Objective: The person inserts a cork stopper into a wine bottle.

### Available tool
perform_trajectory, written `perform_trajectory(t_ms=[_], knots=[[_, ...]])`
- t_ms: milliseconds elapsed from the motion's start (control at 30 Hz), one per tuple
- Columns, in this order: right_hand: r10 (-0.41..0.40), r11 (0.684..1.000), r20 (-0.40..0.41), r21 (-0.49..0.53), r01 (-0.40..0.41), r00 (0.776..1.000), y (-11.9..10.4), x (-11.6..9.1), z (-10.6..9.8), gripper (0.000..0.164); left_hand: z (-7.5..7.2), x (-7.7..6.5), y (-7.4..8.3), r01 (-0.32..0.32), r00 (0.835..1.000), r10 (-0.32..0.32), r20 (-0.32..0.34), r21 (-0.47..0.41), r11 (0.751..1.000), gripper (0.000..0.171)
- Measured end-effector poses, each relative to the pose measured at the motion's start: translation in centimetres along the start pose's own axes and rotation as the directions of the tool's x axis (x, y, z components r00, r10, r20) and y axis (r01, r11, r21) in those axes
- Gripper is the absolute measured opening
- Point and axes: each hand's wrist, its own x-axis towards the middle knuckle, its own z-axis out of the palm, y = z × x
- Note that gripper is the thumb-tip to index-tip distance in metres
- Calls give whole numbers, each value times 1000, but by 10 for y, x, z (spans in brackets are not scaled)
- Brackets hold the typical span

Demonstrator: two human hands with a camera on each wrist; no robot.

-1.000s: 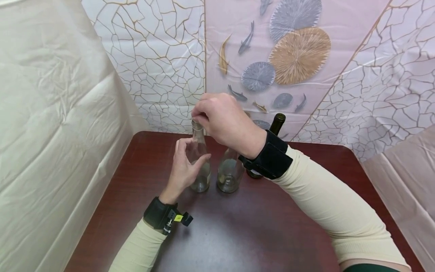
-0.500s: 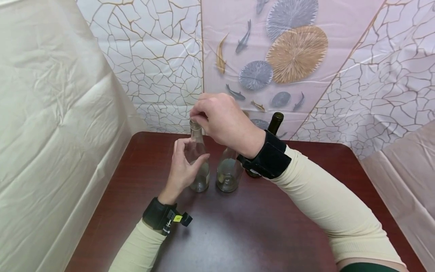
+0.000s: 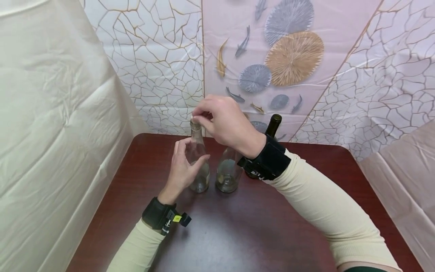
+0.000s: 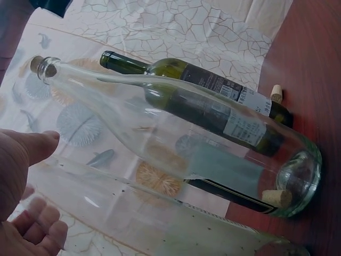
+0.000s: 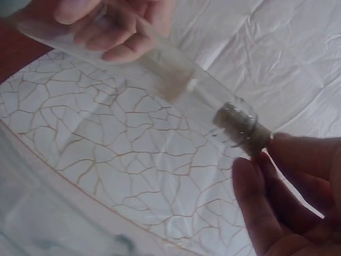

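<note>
In the head view my left hand [image 3: 183,166] curls its thumb and fingers round the body of a clear glass bottle [image 3: 200,184], which stands upright on the table. Above its mouth, my right hand [image 3: 225,121] pinches a cork [image 5: 259,140] between thumb and fingers. The right wrist view shows the cork's lower part inside the bottle neck and its outer end at my fingertips. Close to the right stands a second clear bottle [image 3: 227,181], with a cork [image 4: 36,64] in its mouth in the left wrist view. My right wrist partly hides a dark green wine bottle [image 3: 273,124] behind it.
One loose cork [image 4: 276,93] is beside the green bottle's base. Another cork [image 4: 276,198] shows at the base of the second clear bottle. The dark red table [image 3: 272,226] ends at a patterned cloth [image 3: 163,75] behind and a plain cloth [image 3: 61,132] at the left.
The right hand's fingers have shifted slightly at the bottle mouth, and a pale bit now shows at their tips. The left hand and the bottles hold their places; the head view tilts a little.
</note>
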Motion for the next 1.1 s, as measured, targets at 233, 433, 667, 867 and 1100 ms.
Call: perform_trajectory(t_ms=[233,433,667,867,1100], knots=[[-51,994,-206,84,70,977,13,-33,2,10,3,-17,-7,-75,989,75,-130,-1,997,76],[-30,992,-270,112,63,962,20,-78,16,9,3,-40,-15,-191,957,196,-216,44,981,69],[80,988,-294,147,-38,952,30,-131,43,9,5,-69,-31,-209,960,223,-170,96,973,56],[229,963,-307,209,-169,924,40,-173,67,6,20,-92,-36,-193,978,198,-68,72,979,43],[365,917,-308,281,-283,879,48,-211,90,10,41,-106,-37,-235,969,234,74,-2,972,36]])
